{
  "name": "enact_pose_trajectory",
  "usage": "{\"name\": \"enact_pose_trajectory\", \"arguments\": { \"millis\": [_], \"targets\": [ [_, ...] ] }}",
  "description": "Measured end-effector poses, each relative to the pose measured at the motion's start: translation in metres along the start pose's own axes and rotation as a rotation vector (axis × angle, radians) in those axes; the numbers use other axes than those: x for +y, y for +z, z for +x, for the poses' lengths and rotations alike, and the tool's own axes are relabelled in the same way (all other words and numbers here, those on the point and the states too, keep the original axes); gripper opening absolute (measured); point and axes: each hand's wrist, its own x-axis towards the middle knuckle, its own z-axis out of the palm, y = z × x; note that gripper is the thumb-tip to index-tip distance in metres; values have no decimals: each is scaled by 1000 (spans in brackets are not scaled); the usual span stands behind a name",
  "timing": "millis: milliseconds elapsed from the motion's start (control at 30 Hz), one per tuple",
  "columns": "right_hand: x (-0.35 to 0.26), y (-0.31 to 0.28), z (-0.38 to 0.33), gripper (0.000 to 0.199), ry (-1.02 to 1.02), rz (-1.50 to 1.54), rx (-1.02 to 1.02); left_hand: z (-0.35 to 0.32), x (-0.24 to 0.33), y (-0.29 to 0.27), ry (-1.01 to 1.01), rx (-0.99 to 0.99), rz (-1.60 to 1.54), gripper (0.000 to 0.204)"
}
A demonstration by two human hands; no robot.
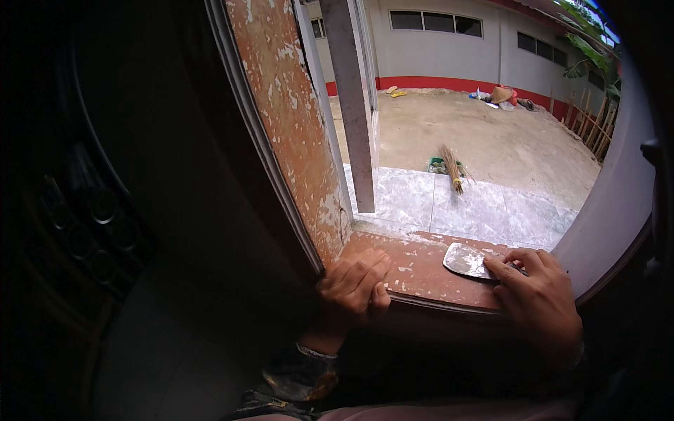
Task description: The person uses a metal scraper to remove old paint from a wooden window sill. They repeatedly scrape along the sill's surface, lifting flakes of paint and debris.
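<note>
My right hand [537,288] grips a scraper [465,261] with a wide metal blade, its index finger pressed on the blade. The blade lies nearly flat on the window sill [421,284], a reddish-brown surface flecked with white, peeling patches. Its handle is mostly hidden under the palm. At the sill's left corner my left hand [357,279] rests with bent fingers over the inner edge, thumb tucked low. Beside it rises the window frame's left side [281,119], orange-brown with paint flaked away in many spots.
An open window sash [354,112] juts outward. Outside are a tiled ledge [463,207], a stick broom [451,168] over a green dustpan [437,165], and bare ground. A heap with a straw hat [500,95] lies by a white wall [442,52] with a red base.
</note>
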Motion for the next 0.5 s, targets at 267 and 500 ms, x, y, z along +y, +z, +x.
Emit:
{"name": "enact_pose_trajectory", "arguments": {
  "millis": [267, 500],
  "targets": [
    [-4, -17, -5, 37, 45, -41, -9, 0, 3, -2, -59, -36, -29, 32],
    [-4, -41, 31, 25, 13, -289, -192, 0, 3, -3, -51, -47, -16, 31]
  ]
}}
